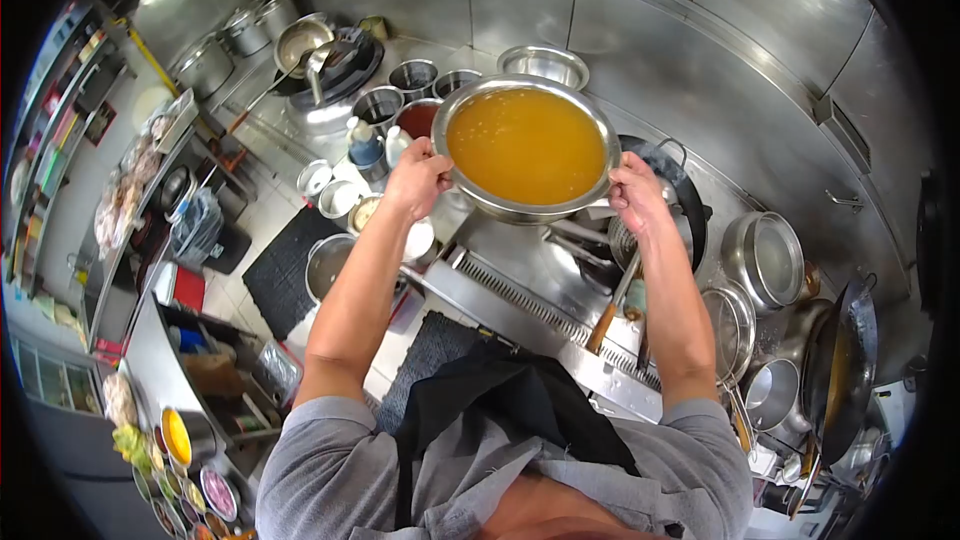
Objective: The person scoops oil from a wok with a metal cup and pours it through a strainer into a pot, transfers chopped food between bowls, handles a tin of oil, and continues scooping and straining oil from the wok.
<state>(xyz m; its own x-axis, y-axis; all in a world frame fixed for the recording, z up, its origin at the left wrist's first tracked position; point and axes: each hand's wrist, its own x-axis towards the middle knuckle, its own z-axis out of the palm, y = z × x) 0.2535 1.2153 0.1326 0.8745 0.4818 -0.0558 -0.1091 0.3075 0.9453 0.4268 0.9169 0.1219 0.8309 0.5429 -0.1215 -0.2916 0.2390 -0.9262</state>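
A wide steel bowl [527, 212] full of yellow-orange liquid is held up over the stove counter, between my outstretched arms. My left hand [420, 178] is closed on its left rim, thumb on top. On the opposite side my right hand [638, 192] grips the right rim; its lower fingers are hidden. Below and behind that hand sits a dark wok [690, 190] with steel utensils in it. Another steel bowl [545, 65] stands just beyond the held one, and a pot of red liquid [415, 120] is near my left hand.
Wooden-handled tools [603, 325] lean over the counter's front edge. Steel pots [765, 258], strainers and a large upright wok [845, 370] crowd the right. Several seasoning tubs [340, 198] stand at left. Black mats [290, 270] lie on the tiled floor; a shelf with food containers is farther left.
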